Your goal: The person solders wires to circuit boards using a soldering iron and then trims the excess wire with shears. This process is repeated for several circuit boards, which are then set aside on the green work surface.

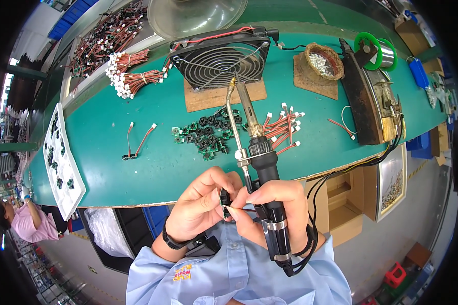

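My left hand point(196, 206) is closed, pinching a small black part on a green circuit board point(225, 198) upright between thumb and fingers, close to my chest. In my right hand point(285, 201) lies a black soldering iron point(263, 157) with a thin brass feed tube point(230, 109) clamped along it. Its tip points away from me, toward the fan. My right fingertips also meet at the board's lower edge, where a thin wire seems pinched; its far end is hidden. Ahead of the hands sits a heap of similar small boards point(203, 133), beside red-and-black wires with white connectors point(285, 127).
A black fan point(221, 61) stands on brown board at the back. Right of it are a bowl of silvery bits point(319, 63), a solder spool point(387, 55) and a dark metal stand point(361, 96). A white tray point(68, 201) lies left, near a wired board point(131, 156).
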Action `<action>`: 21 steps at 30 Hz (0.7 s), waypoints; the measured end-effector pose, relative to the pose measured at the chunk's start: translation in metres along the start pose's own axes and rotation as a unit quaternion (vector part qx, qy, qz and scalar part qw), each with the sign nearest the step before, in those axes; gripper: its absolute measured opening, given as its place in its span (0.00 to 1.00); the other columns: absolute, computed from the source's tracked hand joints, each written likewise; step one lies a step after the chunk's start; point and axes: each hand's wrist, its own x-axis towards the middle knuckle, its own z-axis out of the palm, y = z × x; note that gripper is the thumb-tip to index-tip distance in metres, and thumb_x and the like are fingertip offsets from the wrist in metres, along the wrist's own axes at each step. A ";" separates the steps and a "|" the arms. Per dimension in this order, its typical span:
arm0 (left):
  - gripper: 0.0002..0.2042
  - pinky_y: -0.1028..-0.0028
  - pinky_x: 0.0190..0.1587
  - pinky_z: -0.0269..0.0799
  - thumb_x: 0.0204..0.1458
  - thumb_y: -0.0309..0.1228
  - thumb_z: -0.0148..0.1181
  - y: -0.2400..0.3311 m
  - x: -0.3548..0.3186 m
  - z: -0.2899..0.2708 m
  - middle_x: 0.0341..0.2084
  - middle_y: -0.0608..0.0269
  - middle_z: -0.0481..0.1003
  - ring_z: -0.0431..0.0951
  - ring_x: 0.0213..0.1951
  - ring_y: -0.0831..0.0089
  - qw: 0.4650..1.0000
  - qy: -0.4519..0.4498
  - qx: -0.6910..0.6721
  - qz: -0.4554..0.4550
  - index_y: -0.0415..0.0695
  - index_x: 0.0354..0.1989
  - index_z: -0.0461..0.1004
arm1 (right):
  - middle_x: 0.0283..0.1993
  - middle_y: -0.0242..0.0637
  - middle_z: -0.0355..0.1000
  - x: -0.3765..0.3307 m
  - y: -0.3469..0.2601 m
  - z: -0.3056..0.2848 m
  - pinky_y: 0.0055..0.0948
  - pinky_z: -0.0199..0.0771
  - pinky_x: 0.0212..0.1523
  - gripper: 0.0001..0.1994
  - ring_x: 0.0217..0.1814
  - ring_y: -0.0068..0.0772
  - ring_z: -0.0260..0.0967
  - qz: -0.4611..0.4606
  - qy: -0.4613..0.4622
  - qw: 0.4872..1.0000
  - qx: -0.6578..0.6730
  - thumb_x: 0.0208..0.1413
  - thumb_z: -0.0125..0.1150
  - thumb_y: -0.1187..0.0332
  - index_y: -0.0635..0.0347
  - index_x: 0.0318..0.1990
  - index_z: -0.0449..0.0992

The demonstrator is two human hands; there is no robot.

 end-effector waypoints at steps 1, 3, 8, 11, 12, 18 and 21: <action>0.09 0.78 0.33 0.63 0.58 0.34 0.48 0.000 0.000 0.000 0.32 0.62 0.62 0.64 0.33 0.76 1.000 0.003 0.002 0.001 0.42 0.39 0.64 | 0.30 0.39 0.71 0.000 0.000 -0.001 0.26 0.69 0.24 0.20 0.24 0.33 0.70 0.000 0.001 1.000 0.000 0.36 0.65 0.83 0.61 0.40 0.67; 0.09 0.78 0.34 0.63 0.58 0.34 0.48 0.000 0.000 0.001 0.32 0.62 0.62 0.64 0.34 0.76 1.000 0.005 0.004 0.002 0.42 0.39 0.64 | 0.32 0.43 0.70 0.000 -0.001 -0.008 0.25 0.72 0.28 0.22 0.29 0.31 0.72 0.000 -0.065 0.998 -0.025 0.40 0.63 0.84 0.61 0.42 0.60; 0.09 0.78 0.34 0.62 0.58 0.34 0.49 -0.001 0.001 0.001 0.32 0.62 0.62 0.63 0.34 0.76 0.999 0.003 0.025 0.042 0.42 0.39 0.64 | 0.33 0.45 0.70 -0.001 -0.001 -0.009 0.24 0.74 0.31 0.23 0.32 0.30 0.73 -0.005 -0.091 0.995 -0.039 0.41 0.63 0.85 0.61 0.43 0.57; 0.08 0.78 0.34 0.61 0.58 0.34 0.49 -0.001 0.002 0.002 0.32 0.62 0.62 0.63 0.34 0.75 0.998 0.002 0.035 0.054 0.43 0.39 0.64 | 0.33 0.45 0.70 -0.001 -0.001 -0.008 0.24 0.74 0.31 0.23 0.32 0.30 0.73 -0.010 -0.081 0.996 -0.043 0.41 0.62 0.85 0.61 0.43 0.57; 0.08 0.78 0.34 0.61 0.57 0.34 0.49 -0.002 0.002 0.002 0.32 0.62 0.62 0.63 0.34 0.75 0.998 0.003 0.037 0.059 0.43 0.39 0.64 | 0.33 0.45 0.69 -0.001 -0.001 -0.007 0.24 0.74 0.31 0.23 0.32 0.30 0.73 -0.012 -0.077 0.996 -0.044 0.41 0.62 0.85 0.61 0.43 0.57; 0.09 0.77 0.35 0.60 0.57 0.35 0.50 -0.002 0.002 0.003 0.32 0.62 0.62 0.63 0.34 0.74 0.998 0.009 0.031 0.057 0.43 0.39 0.64 | 0.33 0.43 0.69 0.001 -0.005 -0.006 0.24 0.74 0.30 0.23 0.33 0.29 0.73 -0.007 -0.066 0.996 -0.055 0.41 0.63 0.85 0.61 0.42 0.58; 0.09 0.77 0.34 0.61 0.57 0.36 0.51 -0.002 0.002 0.002 0.32 0.62 0.62 0.63 0.34 0.74 0.998 0.006 0.027 0.054 0.44 0.39 0.64 | 0.33 0.42 0.69 -0.001 -0.003 -0.004 0.23 0.74 0.29 0.24 0.33 0.28 0.73 0.001 -0.066 0.997 -0.049 0.41 0.63 0.85 0.60 0.42 0.58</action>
